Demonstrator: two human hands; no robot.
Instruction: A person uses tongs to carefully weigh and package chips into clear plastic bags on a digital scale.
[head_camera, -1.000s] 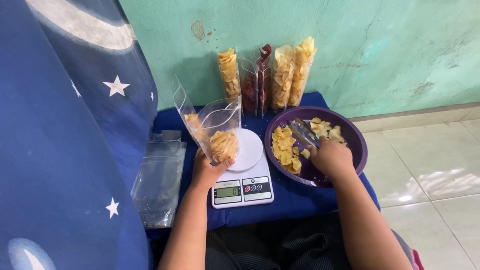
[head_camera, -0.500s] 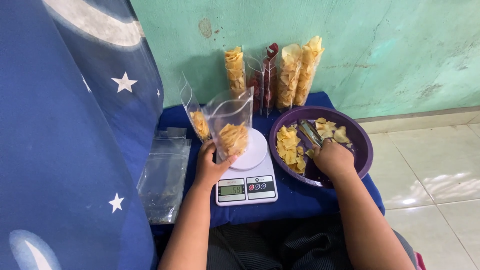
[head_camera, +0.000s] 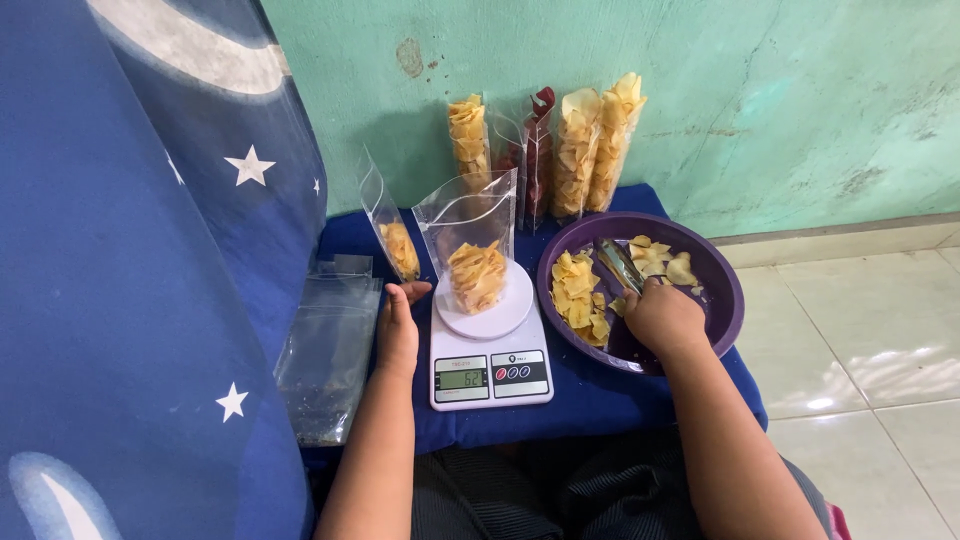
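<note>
Behind everything we see a worn green wall (head_camera: 800, 90), with pale floor tiles (head_camera: 870, 350) to the right and a dark blue cloth with white stars (head_camera: 130, 250) hanging on the left. Our low tabletop (head_camera: 600, 395) is covered in dark blue fabric. At its middle stands a white kitchen scale (head_camera: 490, 355), and on the round plate of the scale stands an open clear pouch (head_camera: 475, 255), upright and partly filled with yellow chips. Just left of it a second clear pouch (head_camera: 388, 232) leans, with a small amount of chips at its bottom. Our left hand (head_camera: 398, 328) rests beside the scale's left edge, fingers loosely open and holding nothing, thumb toward the plate. Our right hand (head_camera: 662, 320) is inside the purple bowl (head_camera: 722, 290) on the right, curled over the chips (head_camera: 580, 300) at the near side; we cannot tell whether it grips any, since the fingers are turned away from us. Something long and shiny, perhaps a scoop (head_camera: 620, 265), lies in the bowl just beyond the hand. Along the far edge, filled bags of chips (head_camera: 585, 150) stand against the wall. A stack of empty clear pouches (head_camera: 325, 350) lies at the left.
</note>
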